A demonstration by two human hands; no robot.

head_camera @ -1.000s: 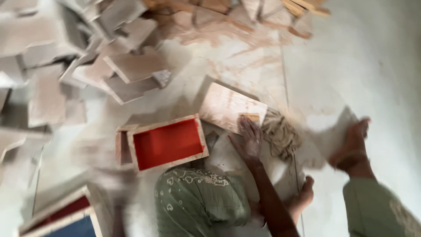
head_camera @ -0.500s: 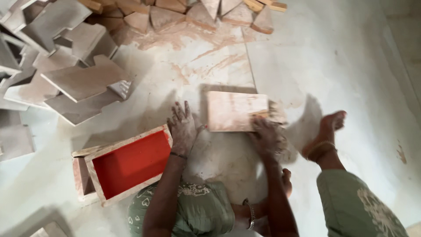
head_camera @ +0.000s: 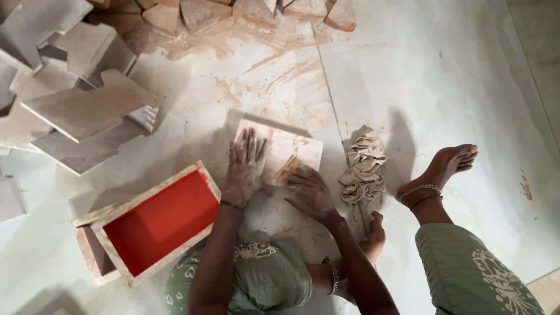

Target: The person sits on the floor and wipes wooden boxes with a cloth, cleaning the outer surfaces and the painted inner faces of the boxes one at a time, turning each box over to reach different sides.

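A pale stone slab [head_camera: 291, 147] lies flat on the marble floor in front of me. My left hand [head_camera: 245, 166] rests palm-down on its left part, fingers spread. My right hand [head_camera: 309, 192] presses a small brownish piece, perhaps sandpaper [head_camera: 287, 169], against the slab's near edge. Just left of my hands stands a stone box with a red inside [head_camera: 160, 221]. A crumpled beige rag [head_camera: 364, 166] lies on the floor to the right of the slab.
Cut stone slabs are heaped at the left [head_camera: 81, 111] and along the top edge [head_camera: 233, 11]. My bare right foot with an anklet [head_camera: 440, 169] rests to the right of the rag. Reddish dust stains the floor [head_camera: 256, 64] beyond the slab.
My right hand has left the rag and come onto the slab's near edge. My left hand has moved from beside the red box onto the slab. The rag now lies free.
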